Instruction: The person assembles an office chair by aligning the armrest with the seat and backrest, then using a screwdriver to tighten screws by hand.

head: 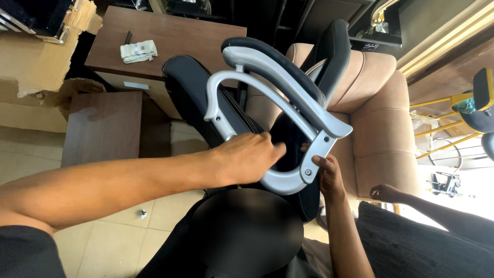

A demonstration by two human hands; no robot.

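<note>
Left hand gripping the grey armrest frame of a black office chair, right hand clasping its lower end.

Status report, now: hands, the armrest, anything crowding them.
Left hand and right hand both gripping grey armrest frame. Black chair seat behind. Tan sofa close.

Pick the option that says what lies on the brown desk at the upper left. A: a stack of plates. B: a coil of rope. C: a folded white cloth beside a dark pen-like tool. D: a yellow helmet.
C: a folded white cloth lies on the brown desk next to a small dark tool, behind the grey armrest that both hands hold.
</note>
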